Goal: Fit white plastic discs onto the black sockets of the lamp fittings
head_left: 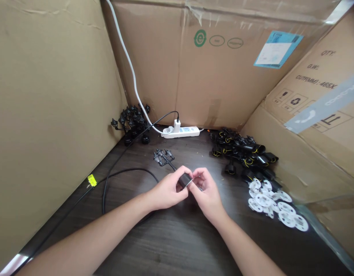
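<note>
Over the middle of the dark wooden table [171,245], both my hands meet on one small black part [185,179]. My left hand [168,189] has its fingers wrapped round the part's left side. My right hand [205,191] pinches its right end with thumb and fingertips. A thin black cable [130,170] runs from the part's side and loops across the table to the left. Just behind my hands lies a small black frame of clips [163,156].
A white power strip [181,131] with a plugged charger lies at the back. A heap of black parts [242,153] and white round stickers [276,205] sit on the right, more black parts [133,122] at the back left. Cardboard walls [50,107] enclose the table.
</note>
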The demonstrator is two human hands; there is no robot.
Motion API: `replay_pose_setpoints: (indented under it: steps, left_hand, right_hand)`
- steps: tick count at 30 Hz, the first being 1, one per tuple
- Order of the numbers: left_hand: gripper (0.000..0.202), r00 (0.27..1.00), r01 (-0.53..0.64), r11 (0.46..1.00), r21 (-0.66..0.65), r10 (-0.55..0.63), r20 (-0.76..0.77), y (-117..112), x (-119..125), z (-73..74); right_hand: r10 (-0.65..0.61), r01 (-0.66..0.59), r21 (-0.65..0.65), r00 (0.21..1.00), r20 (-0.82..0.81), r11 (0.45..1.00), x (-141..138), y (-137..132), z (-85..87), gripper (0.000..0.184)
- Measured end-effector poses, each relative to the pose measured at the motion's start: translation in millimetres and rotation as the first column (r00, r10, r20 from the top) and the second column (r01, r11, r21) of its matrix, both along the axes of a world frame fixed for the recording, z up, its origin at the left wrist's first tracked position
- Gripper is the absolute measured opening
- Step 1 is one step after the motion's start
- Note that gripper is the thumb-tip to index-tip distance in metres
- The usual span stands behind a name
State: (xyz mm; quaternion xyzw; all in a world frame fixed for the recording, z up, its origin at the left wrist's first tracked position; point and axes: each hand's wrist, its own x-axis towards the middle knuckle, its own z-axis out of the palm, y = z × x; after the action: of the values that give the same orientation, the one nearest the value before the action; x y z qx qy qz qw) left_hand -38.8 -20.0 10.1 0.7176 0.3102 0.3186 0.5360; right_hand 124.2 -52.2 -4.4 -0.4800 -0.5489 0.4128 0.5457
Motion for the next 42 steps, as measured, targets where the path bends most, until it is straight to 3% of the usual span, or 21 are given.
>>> replay_pose_setpoints:
  steps: [12,18,23,27,31,42]
  left_hand:
    - [0.029,0.986,0.085,0.980,-0.181,-0.056,0.159,0.8,-1.9,5.8]
    - [0.024,0.979,0.076,0.988,-0.136,-0.048,0.196,0.6,-1.6,5.8]
    - [0.021,0.991,-0.013,0.997,-0.080,0.023,0.129,3.6,-0.3,2.1]
    - [0.021,0.996,-0.027,0.996,-0.081,0.034,0.086,5.1,-0.3,1.2]
    - [0.022,0.996,-0.025,0.995,-0.098,0.033,0.084,2.8,-0.8,4.6]
    - [0.023,0.994,-0.051,0.990,-0.132,0.063,0.091,3.4,1.7,3.3]
  right_hand:
    - [0.125,-0.128,-0.071,0.991,-0.058,0.989,-1.8,-0.9,2.1,0.029]
    - [0.129,-0.129,-0.048,0.992,-0.016,0.990,-2.0,-2.6,2.0,0.024]
    - [-0.009,0.006,0.088,0.999,0.032,0.996,-1.4,-4.1,3.6,0.015]
    - [-0.043,0.013,0.210,0.989,0.141,0.978,1.4,-6.0,8.0,0.004]
    - [-0.059,0.031,0.166,0.985,0.163,0.986,2.6,-6.0,8.1,0.006]
    - [0.010,-0.009,0.022,1.000,-0.023,1.000,-0.6,-2.8,4.1,0.022]
